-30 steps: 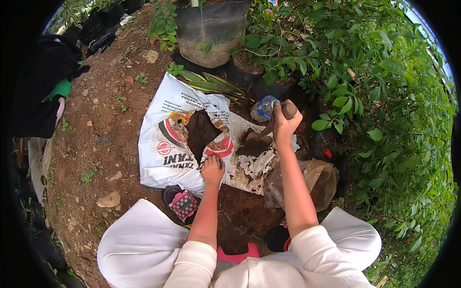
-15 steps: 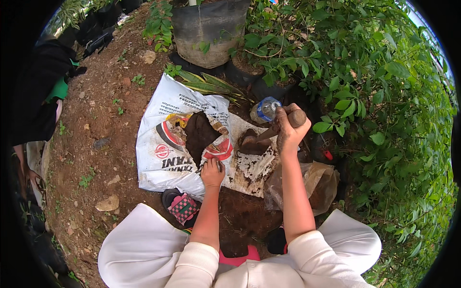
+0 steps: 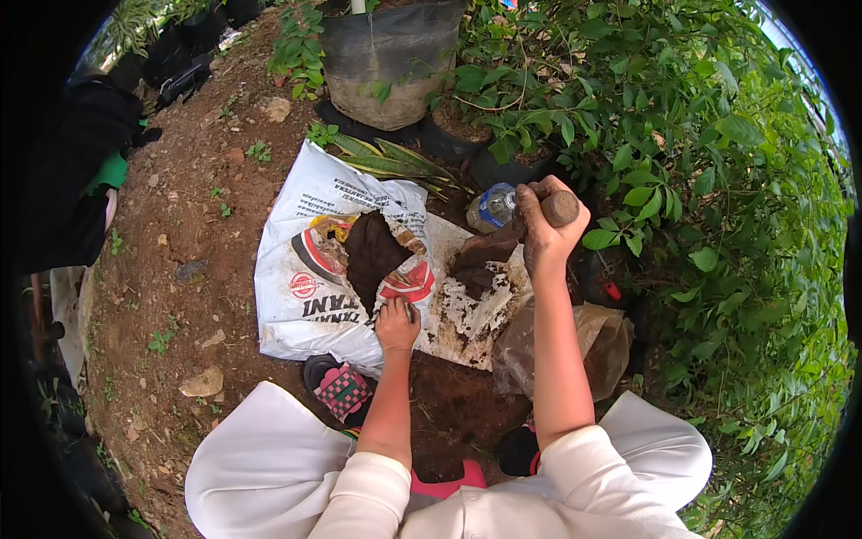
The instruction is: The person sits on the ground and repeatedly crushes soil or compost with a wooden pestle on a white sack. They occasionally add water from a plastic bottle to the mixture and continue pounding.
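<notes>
A trowel [image 3: 561, 210] with a rounded wooden handle is gripped in my right hand [image 3: 546, 241], its soil-covered blade low over a stained white sheet [image 3: 442, 334]. Dark soil [image 3: 485, 280] lies on that sheet beneath and beside the blade. To the left, a white plastic sack [image 3: 292, 238] lies flat with a torn opening showing dark soil [image 3: 373, 253] inside. My left hand [image 3: 396, 325] is at the near edge of the opening, fingers curled on the sack's plastic. A clear bottle [image 3: 495, 206] with a blue label stands just beyond the trowel.
A crumpled clear plastic bag [image 3: 597, 346] lies right of my right forearm. Long variegated leaves [image 3: 391, 164] and a large dark planter [image 3: 386, 67] are beyond the sack. Dense green foliage [image 3: 709, 198] fills the right side. Another person's dark clothing [image 3: 72, 180] shows at far left.
My right hand has shifted slightly right, and the trowel blade has moved up from the sheet's middle. More of the soil on the sheet is exposed. My left hand stays put.
</notes>
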{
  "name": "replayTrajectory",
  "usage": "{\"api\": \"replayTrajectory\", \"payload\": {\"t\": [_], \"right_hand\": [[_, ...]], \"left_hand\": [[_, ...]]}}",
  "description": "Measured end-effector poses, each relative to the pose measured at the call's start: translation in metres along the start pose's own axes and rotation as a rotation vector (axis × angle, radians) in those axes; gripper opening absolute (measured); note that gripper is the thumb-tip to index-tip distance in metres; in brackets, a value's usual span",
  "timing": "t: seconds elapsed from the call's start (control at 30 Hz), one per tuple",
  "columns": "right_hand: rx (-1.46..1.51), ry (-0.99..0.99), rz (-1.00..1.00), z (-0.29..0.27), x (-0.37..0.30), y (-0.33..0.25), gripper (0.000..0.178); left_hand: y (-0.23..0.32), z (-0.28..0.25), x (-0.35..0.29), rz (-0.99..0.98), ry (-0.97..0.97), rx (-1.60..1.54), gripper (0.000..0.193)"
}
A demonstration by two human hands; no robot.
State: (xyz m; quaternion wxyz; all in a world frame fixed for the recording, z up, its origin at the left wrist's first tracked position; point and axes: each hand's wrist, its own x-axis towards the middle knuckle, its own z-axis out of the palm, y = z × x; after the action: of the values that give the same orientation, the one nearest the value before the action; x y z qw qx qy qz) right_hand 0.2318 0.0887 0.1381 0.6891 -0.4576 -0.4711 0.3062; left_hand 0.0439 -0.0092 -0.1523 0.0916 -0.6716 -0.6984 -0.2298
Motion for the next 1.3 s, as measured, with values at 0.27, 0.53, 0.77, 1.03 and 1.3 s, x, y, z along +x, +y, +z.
{"api": "replayTrajectory", "payload": {"t": [0.27,0.53,0.77,1.03,1.3], "right_hand": [[-0.222,-0.079,-0.057,-0.027,-0.035,0.087,0.020],[0.055,-0.001,-0.092,-0.005,-0.008,-0.011,0.016],[-0.150,-0.162,0.061,-0.013,0.000,0.095,0.020],[-0.196,-0.023,-0.091,-0.024,-0.041,0.035,0.020],[-0.093,-0.051,-0.010,0.004,-0.004,0.024,0.022]], "left_hand": [[0.017,0.003,0.012,0.016,0.012,-0.057,0.014],[0.000,0.002,0.000,-0.004,-0.024,0.027,0.016],[0.022,0.003,0.001,0.009,-0.027,-0.038,0.015],[0.007,-0.001,0.003,-0.005,-0.006,-0.026,0.015],[0.002,0.001,0.001,0.004,0.000,0.004,0.016]]}}
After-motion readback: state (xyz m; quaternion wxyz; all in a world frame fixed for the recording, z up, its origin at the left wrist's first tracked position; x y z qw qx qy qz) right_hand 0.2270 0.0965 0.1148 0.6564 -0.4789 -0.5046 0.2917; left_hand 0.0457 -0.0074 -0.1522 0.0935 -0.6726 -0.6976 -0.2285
